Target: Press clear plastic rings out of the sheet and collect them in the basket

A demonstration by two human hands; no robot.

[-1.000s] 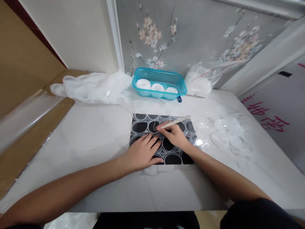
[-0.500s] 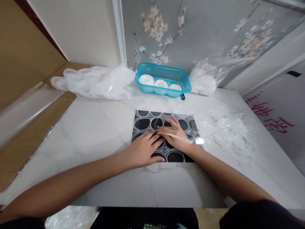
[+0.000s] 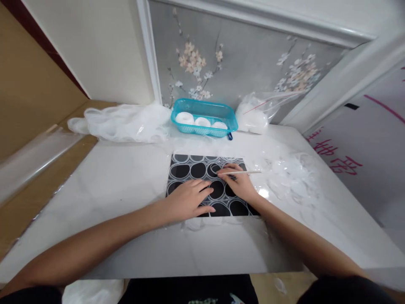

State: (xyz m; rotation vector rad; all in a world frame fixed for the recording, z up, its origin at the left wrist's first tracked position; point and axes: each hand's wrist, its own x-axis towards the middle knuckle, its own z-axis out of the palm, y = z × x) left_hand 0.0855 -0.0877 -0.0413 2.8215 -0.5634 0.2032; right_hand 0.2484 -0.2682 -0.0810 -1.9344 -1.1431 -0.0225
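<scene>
A dark sheet (image 3: 186,170) printed with rows of black ovals in pale outlines lies flat on the table. My left hand (image 3: 186,199) rests on its lower left part, palm down, fingers spread and nothing held. Over the sheet's right side, my right hand (image 3: 240,185) is closed on a thin white stick (image 3: 248,172). The stick lies almost level, its free end pointing right. A thin pale curve shows inside an oval by the right fingertips; whether it is a loose strip I cannot tell.
Behind the sheet stands a blue plastic basket (image 3: 218,109) holding white rolls (image 3: 202,122). A heap of clear white film (image 3: 123,123) sits back left, a bagged white bundle (image 3: 253,118) back right. Crumpled clear scraps (image 3: 289,175) spread right on the white table (image 3: 126,169).
My right hand has moved away from the left, and the stick has swung from slanting to nearly level. My left hand stays spread on the sheet. The camera view has shifted.
</scene>
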